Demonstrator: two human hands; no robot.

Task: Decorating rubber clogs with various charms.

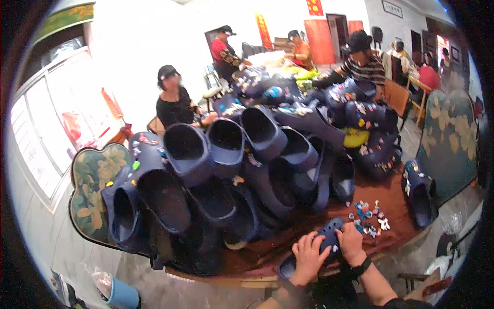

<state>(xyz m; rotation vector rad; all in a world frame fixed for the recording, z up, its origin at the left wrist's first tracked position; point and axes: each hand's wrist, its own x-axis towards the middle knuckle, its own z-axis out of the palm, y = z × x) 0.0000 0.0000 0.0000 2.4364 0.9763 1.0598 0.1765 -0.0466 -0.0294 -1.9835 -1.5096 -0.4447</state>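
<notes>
Close to the table's near edge I hold a navy foam clog [332,233] with round holes across its upper. My left hand [307,257] wraps its fingers over the clog's upper from the left. On the right side of the upper, my right hand [352,242] is closed against the clog, thumb and fingers curled; whether a small charm is between them is hidden. A small white charm [335,249] sits on the clog. Just beyond my right hand lies a scatter of small coloured charms [366,212] on the brown tabletop [267,252].
A large pile of navy clogs [221,190] covers the table's left and middle. Another clog [419,193] with charms stands at the right edge. Several people work around the far side. Patterned chair backs [447,147] flank the table; a blue bin [123,294] stands lower left.
</notes>
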